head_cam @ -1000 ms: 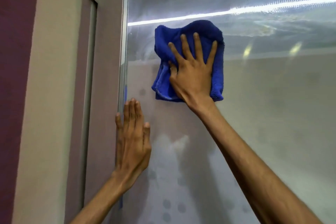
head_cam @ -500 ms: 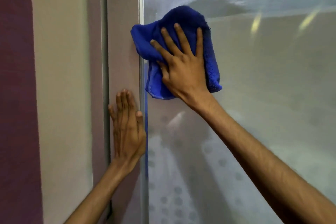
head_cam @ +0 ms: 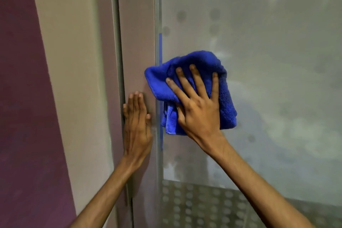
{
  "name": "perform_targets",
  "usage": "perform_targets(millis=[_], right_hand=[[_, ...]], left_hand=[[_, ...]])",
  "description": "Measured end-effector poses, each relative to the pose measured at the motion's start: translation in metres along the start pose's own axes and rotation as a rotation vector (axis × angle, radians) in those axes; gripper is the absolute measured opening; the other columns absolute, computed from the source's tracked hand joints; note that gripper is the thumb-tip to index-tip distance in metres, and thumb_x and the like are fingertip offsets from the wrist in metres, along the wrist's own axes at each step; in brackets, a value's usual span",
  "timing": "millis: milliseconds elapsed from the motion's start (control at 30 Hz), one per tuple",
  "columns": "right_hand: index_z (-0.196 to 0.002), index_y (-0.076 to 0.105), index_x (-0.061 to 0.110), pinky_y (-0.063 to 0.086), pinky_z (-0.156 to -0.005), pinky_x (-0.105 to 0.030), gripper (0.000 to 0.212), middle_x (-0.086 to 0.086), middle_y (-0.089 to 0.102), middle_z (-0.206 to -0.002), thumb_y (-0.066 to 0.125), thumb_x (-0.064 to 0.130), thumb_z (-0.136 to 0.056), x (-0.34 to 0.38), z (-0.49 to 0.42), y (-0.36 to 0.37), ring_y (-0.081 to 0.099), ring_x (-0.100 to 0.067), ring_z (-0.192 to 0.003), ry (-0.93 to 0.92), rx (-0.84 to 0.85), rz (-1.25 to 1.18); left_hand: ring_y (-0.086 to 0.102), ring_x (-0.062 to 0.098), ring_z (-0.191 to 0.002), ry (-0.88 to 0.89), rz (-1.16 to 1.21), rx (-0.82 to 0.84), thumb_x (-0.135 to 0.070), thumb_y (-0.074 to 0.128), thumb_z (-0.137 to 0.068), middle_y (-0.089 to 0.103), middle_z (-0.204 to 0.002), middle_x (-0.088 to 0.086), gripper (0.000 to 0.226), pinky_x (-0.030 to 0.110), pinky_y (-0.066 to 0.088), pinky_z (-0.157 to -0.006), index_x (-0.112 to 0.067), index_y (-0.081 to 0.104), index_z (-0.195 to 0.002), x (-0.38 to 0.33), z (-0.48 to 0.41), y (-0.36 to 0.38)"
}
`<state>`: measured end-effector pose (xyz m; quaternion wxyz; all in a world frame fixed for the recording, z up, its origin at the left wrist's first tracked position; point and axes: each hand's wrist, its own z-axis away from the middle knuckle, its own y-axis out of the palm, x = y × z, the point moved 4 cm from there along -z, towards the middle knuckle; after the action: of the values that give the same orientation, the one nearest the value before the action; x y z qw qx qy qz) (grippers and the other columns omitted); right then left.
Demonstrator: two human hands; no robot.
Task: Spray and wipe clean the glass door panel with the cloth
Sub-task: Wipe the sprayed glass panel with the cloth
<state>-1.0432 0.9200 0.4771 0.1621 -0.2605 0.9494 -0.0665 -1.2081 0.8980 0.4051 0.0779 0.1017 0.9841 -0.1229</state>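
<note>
Both hands meet the door: the right hand, fingers spread flat, presses a bunched blue microfibre cloth against the left edge of the frosted glass door panel, while the left hand rests open-palmed on the door frame. Wiping appears under way; the next stroke likely calls for firm, even pressure across unwiped glass.

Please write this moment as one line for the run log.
step: wiping | right hand: presses blue cloth on glass door panel, at its left edge | left hand: flat on door frame
</note>
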Motion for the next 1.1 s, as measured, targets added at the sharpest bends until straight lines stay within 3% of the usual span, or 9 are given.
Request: perform_targets(millis=[233,500,633,900,1100], right_hand=[[-0.152,0.036,0.033,-0.005,-0.122,-0.057,0.063,0.006,0.031,-0.161,0.05,0.034,-0.091,0.015,0.074,0.013,0.012,-0.02,-0.154,0.013,0.085,0.009],[-0.151,0.037,0.034,0.001,-0.123,-0.056,0.06,0.009,0.027,-0.161,0.053,0.039,-0.093,0.019,0.146,0.022,0.011,-0.016,-0.154,-0.037,0.165,-0.007],[-0.149,0.041,0.034,0.001,-0.123,-0.054,0.062,0.008,0.029,-0.159,0.059,0.032,-0.09,-0.009,0.139,0.007,0.016,-0.015,-0.152,-0.078,0.133,0.007],[-0.152,0.037,0.03,0.002,-0.121,-0.062,0.068,0.003,0.032,-0.161,0.056,0.02,-0.087,-0.139,0.079,-0.056,0.019,-0.024,-0.152,0.154,-0.002,0.134],[-0.152,0.038,0.029,0.009,-0.119,-0.067,0.067,0.0,0.033,-0.16,0.049,0.015,-0.087,-0.179,0.086,-0.079,0.021,-0.027,-0.152,0.238,0.022,0.205]], left_hand=[[0.015,0.03,-0.15,0.01,-0.011,0.027,-0.019,0.021,-0.106,0.013,-0.16,0.013,0.049,0.038,0.002,-0.125,0.002,0.018,-0.15,0.011,0.023,0.003],[0.004,0.017,-0.153,0.045,-0.046,-0.017,-0.019,0.025,-0.104,0.015,-0.161,0.01,0.052,0.035,0.002,-0.125,0.001,0.02,-0.152,0.02,0.024,0.012],[0.006,0.017,-0.153,0.05,-0.069,-0.046,-0.016,0.027,-0.103,0.021,-0.16,0.014,0.052,0.036,0.005,-0.125,0.004,0.023,-0.151,0.022,0.024,0.015],[0.007,0.021,-0.153,-0.001,-0.14,-0.009,-0.024,0.021,-0.105,0.006,-0.164,0.008,0.055,0.041,0.007,-0.126,-0.009,0.005,-0.156,0.024,0.031,0.013],[0.0,0.024,-0.153,0.044,-0.082,-0.008,-0.025,0.019,-0.105,0.003,-0.164,0.011,0.056,0.041,-0.003,-0.125,-0.006,0.005,-0.156,-0.053,0.028,0.027]])
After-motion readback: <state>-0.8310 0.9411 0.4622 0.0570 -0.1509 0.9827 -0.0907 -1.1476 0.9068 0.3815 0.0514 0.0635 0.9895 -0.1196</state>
